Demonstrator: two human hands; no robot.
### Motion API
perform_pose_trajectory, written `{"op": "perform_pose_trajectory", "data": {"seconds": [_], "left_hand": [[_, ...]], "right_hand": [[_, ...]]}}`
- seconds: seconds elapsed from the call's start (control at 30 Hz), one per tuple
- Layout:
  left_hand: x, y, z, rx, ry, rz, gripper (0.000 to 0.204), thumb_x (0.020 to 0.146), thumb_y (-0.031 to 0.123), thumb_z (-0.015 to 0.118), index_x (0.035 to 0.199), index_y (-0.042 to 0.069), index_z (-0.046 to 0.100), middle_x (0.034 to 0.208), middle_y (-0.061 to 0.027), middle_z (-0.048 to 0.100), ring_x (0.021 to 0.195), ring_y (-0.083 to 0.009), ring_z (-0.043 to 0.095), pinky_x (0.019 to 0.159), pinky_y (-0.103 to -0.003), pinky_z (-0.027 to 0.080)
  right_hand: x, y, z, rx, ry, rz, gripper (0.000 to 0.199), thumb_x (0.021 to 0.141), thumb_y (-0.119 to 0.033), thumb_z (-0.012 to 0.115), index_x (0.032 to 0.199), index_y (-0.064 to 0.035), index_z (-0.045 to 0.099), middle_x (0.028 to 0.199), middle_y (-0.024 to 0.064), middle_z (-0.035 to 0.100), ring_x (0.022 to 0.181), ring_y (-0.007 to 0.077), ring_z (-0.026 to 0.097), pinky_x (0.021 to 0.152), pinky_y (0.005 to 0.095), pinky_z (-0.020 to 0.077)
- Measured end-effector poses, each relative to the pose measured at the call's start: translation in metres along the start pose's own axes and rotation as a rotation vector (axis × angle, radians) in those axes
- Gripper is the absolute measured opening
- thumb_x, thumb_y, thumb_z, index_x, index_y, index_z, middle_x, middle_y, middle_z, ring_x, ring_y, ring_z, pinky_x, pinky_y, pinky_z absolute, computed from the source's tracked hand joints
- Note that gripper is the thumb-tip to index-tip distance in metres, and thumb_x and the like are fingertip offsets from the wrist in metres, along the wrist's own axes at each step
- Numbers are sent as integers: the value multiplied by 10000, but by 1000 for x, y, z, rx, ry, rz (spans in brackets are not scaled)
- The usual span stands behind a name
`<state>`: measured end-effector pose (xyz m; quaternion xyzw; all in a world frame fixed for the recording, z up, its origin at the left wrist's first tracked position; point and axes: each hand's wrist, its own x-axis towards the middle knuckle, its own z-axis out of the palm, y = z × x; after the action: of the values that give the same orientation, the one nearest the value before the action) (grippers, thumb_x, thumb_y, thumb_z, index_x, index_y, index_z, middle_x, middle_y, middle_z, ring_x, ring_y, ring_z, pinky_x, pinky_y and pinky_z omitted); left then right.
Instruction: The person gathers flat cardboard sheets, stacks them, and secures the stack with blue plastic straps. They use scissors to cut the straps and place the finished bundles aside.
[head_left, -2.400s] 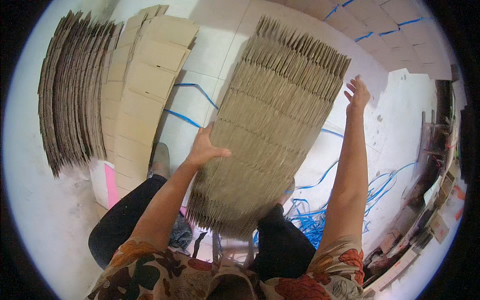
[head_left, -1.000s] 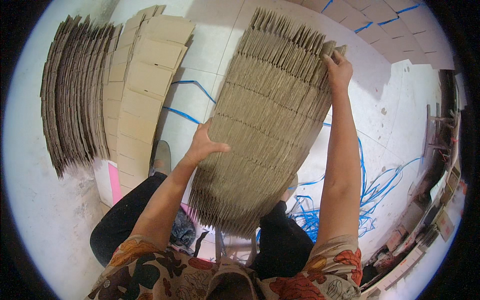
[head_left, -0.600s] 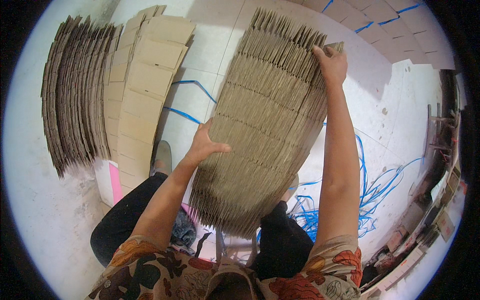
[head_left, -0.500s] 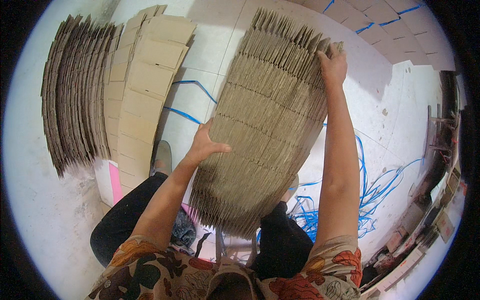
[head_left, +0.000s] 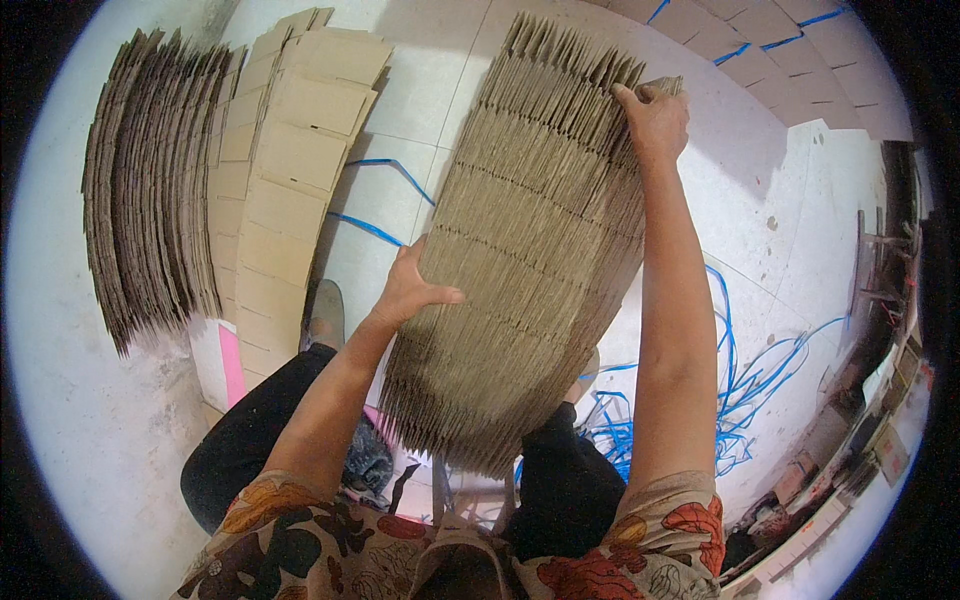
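A thick bundle of flat brown cardboard sheets (head_left: 530, 240) stands on edge in front of me, leaning across my lap. My left hand (head_left: 415, 290) presses flat against the bundle's left face, fingers spread. My right hand (head_left: 652, 118) reaches to the far top right corner and grips the outermost sheets there.
Two more stacks of flattened cardboard (head_left: 160, 230) (head_left: 290, 180) lie on the tiled floor at the left. Loose blue plastic strapping (head_left: 740, 380) is tangled on the floor at the right. More cardboard (head_left: 790, 50) lies at the far right top. Clutter lines the right wall.
My right hand has moved from beside the bundle's right edge up onto its far top corner and closed on the sheets. My left hand has stayed on the left face.
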<state>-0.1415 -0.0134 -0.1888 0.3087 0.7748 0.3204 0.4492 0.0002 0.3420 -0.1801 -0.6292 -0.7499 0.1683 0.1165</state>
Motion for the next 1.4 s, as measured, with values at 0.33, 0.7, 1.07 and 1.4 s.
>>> {"op": "perform_pose_trajectory", "data": {"seconds": [0.33, 0.7, 1.07, 1.4], "left_hand": [[1, 2, 1, -88, -22, 20, 951, 447, 418, 808, 1233, 9, 464, 1100, -174, 531, 1030, -295, 455, 935, -373, 333], [1, 3, 1, -83, -2, 21, 959, 436, 410, 813, 1230, 2, 463, 1076, -184, 524, 1030, -306, 458, 923, -370, 351], [1, 1, 0, 6, 4, -10, 1026, 410, 413, 817, 1254, -21, 427, 1108, -210, 504, 1050, -328, 450, 952, -374, 335], [1, -1, 0, -34, 12, 5, 1033, 408, 426, 824, 1253, -11, 422, 1072, -198, 515, 1057, -332, 444, 947, -382, 336]], "right_hand": [[8, 0, 7, 50, -16, -81, 418, 776, -376, 577, 1101, -115, 614, 1315, 287, 339, 1231, 410, 328, 958, 549, 303], [3, -10, 19, -121, 203, -261, 501, 752, -183, 607, 1238, -235, 502, 1439, 185, 196, 1345, 330, 162, 996, 614, 174], [14, -7, 36, -233, 266, -748, 453, 665, 3, 635, 1066, -202, 587, 1349, 57, 387, 1285, 235, 309, 1010, 559, 226], [6, -24, 25, -151, 189, -809, 628, 712, 61, 535, 1228, -292, 472, 930, 53, 567, 972, 238, 534, 978, 534, 282]]}}
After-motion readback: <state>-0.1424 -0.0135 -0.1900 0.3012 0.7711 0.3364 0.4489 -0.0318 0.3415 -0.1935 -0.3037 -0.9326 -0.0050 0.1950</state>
